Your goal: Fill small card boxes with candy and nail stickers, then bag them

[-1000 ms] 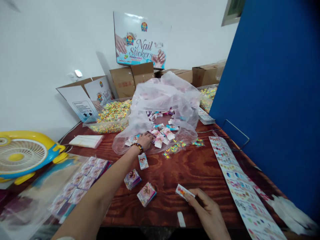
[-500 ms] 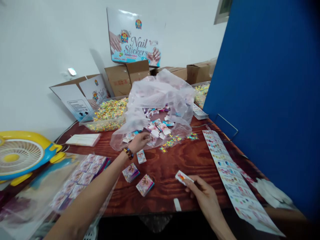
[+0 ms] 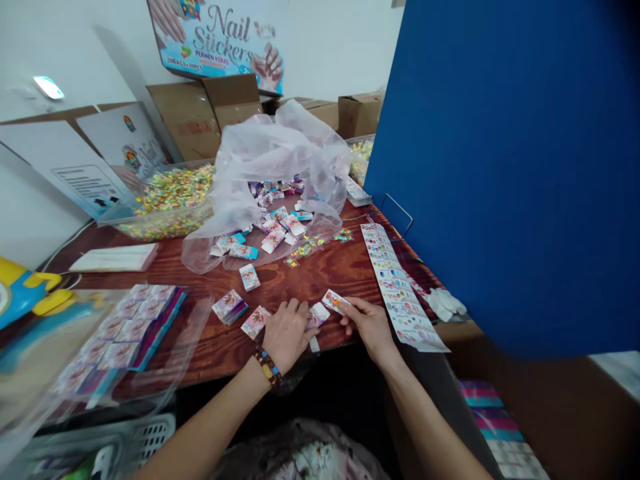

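Note:
My left hand, with a beaded bracelet at the wrist, is closed on a small printed box with a white flap standing up. Close by on its right, my right hand pinches a small white sticker card with orange on it between thumb and fingers. Card and box nearly meet over the table's front edge. Left of my left hand lie a pink box and a short stack of boxes. A single blue-white box lies a little farther back.
A clear plastic bag spills small boxes and wrapped candies onto the wooden table. A candy tub stands at left, a long sticker sheet at right. Packed boxes fill the left side; a blue panel rises right.
My left hand has come back from the bag toward me with a small box, beside my right hand. My right hand still holds the card. The view has turned right and down.

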`<state>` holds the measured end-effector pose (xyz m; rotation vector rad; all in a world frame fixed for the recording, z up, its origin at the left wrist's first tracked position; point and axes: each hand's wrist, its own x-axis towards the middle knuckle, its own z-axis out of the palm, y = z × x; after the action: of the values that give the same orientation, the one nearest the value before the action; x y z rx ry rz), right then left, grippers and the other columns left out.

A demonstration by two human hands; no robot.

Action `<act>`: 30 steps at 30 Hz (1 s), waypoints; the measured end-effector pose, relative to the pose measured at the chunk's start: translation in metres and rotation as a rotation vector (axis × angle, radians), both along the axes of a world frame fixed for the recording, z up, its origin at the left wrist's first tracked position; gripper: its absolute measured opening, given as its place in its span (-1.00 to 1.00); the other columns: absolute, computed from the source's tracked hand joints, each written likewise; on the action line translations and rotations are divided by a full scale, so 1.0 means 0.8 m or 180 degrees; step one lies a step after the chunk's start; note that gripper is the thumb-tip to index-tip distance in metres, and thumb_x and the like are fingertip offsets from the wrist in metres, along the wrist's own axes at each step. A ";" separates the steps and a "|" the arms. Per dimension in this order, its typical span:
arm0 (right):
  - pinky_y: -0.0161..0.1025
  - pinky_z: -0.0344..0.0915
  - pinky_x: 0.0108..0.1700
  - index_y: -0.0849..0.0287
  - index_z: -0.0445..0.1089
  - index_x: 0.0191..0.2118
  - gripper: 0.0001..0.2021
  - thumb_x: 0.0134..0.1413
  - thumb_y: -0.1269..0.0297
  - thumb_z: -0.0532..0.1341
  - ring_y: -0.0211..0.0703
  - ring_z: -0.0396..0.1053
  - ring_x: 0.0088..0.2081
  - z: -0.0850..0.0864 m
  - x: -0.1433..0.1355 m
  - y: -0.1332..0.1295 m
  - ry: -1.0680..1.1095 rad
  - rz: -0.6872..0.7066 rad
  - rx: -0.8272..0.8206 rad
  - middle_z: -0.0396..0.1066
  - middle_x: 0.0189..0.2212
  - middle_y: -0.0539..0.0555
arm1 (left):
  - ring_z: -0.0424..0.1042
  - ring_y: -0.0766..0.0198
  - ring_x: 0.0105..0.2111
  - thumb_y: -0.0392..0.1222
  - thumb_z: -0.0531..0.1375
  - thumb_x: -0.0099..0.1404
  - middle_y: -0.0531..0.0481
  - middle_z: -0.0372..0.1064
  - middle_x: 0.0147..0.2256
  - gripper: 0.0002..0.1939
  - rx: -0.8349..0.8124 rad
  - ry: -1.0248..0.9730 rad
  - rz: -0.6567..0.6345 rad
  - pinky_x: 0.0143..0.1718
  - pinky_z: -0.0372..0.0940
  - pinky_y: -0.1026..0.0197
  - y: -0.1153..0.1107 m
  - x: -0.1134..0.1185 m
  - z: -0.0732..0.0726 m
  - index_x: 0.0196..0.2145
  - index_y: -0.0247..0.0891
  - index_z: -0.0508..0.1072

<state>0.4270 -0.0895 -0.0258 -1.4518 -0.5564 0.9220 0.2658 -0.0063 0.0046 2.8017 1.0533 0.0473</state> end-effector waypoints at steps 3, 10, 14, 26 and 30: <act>-0.37 0.10 -0.67 0.23 0.52 -0.35 -0.68 -0.14 0.05 0.30 -0.36 0.16 -0.73 -0.001 0.001 0.004 -0.0053 0.0241 -0.0026 0.33 -0.71 -0.07 | 0.32 0.00 -0.07 -0.12 0.16 0.30 -0.17 0.34 -0.11 -0.62 0.0094 -0.0063 -0.0005 -0.06 0.30 0.04 -0.007 -0.003 -0.005 0.03 -0.33 0.35; -0.39 -0.06 -0.67 0.21 0.49 -0.40 -0.75 -0.05 0.11 0.23 -0.38 0.05 -0.75 0.011 0.009 -0.001 -0.0587 0.0897 -0.0415 0.23 -0.77 -0.13 | 0.31 0.13 -0.11 -0.19 0.16 0.30 -0.07 0.28 -0.13 -0.67 -0.0228 -0.0800 0.0006 -0.06 0.31 0.10 -0.014 -0.021 -0.006 0.02 -0.24 0.32; -0.37 -0.02 -0.60 0.21 0.49 -0.45 -0.79 -0.04 0.18 0.22 -0.35 0.12 -0.69 0.033 0.016 0.001 -0.1281 0.1269 -0.0595 0.24 -0.77 -0.11 | 0.31 0.17 -0.12 -0.22 0.14 0.32 -0.05 0.27 -0.12 -0.64 -0.0361 -0.0996 -0.0196 -0.04 0.30 0.09 -0.017 -0.026 0.000 0.07 -0.19 0.27; -0.34 0.05 -0.53 0.17 0.54 -0.48 -0.85 -0.05 0.28 0.23 -0.27 0.27 -0.66 0.077 0.005 0.012 -0.2241 0.1687 -0.0738 0.32 -0.79 -0.07 | 0.30 0.14 -0.13 -0.26 0.11 0.33 -0.05 0.26 -0.14 -0.71 -0.0045 -0.0782 -0.0579 0.02 0.28 0.02 -0.023 -0.022 0.019 0.01 -0.20 0.28; -0.38 0.06 -0.62 0.21 0.53 -0.42 -0.83 -0.08 0.25 0.23 -0.27 0.29 -0.66 0.064 0.002 0.018 -0.1414 0.1765 -0.0821 0.39 -0.72 -0.04 | 0.28 0.13 -0.12 -0.25 0.10 0.34 -0.09 0.25 -0.14 -0.68 -0.0094 -0.0807 -0.0531 -0.03 0.30 0.04 -0.023 -0.025 0.020 0.04 -0.25 0.26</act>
<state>0.4284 -0.0755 0.0254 -1.7898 -1.2508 1.1313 0.2460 -0.0244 0.0206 2.7525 0.7547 0.3545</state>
